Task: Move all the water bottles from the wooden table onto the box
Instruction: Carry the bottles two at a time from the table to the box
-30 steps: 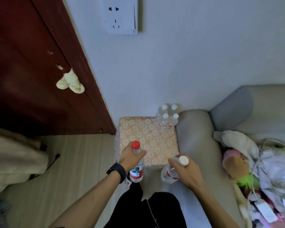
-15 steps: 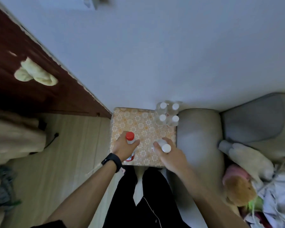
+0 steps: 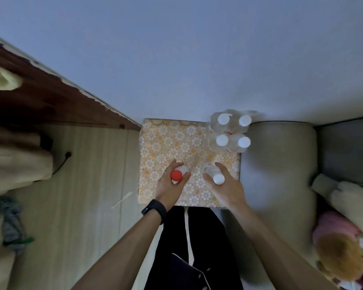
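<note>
Setting red-cap bottle (image 3: 176, 175) and white-cap bottle (image 3: 218, 179) on box (image 3: 166, 141), near side, gripped by left hand (image 3: 169, 190) and right hand (image 3: 227, 190), fingers curled round each. Could tip on release or bump four bottles (image 3: 222, 140) at far corner.

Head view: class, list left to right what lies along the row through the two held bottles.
Pale wooden floor, red-capped clear plastic bottle in left hand, white-capped clear plastic bottle in right hand, grey fabric sofa armrest.

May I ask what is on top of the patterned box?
On the box, four white-capped bottles cluster at the far right corner. The left hand grips a red-capped bottle, the right hand a white-capped bottle; their bases are hidden.
</note>
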Available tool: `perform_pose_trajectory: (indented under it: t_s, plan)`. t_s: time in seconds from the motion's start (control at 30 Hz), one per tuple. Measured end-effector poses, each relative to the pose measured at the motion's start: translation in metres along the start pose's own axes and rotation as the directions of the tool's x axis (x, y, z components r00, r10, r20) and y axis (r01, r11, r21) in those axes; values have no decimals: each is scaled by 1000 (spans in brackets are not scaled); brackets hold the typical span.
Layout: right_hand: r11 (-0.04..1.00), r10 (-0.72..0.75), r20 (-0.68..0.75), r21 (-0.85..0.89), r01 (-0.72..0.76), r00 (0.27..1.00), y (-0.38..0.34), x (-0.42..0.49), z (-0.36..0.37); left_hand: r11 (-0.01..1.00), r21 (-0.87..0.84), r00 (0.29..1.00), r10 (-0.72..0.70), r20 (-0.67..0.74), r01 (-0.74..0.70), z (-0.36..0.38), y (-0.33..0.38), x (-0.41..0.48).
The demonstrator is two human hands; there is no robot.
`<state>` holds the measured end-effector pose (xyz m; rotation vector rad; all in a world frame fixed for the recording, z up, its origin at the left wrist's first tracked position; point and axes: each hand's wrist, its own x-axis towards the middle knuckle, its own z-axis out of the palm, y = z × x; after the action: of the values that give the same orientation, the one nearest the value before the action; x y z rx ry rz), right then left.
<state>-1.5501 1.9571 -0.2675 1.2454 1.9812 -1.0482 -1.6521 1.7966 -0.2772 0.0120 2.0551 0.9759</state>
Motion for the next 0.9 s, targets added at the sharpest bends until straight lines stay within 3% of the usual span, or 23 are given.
perform_pose_trajectory:
  t_s: [0.13,0.3,0.6,0.9]
  plan:
    - [997,-38,-24,70,40,999,0,3,3,990,124,997,56,61,-64,2,-8,5]
    - [982,-73,-82,171,86,994,0,6,9,968,248,983,-3,183,-43,-7,-13,18]
    - [978,34,-241,208,17,970,16,18,-26,971,239,995,-50,83,29,8,-4,31]
    - [958,113,-295,285,-26,949,30,30,-46,973,228,996,-58,71,40,8,2,20]
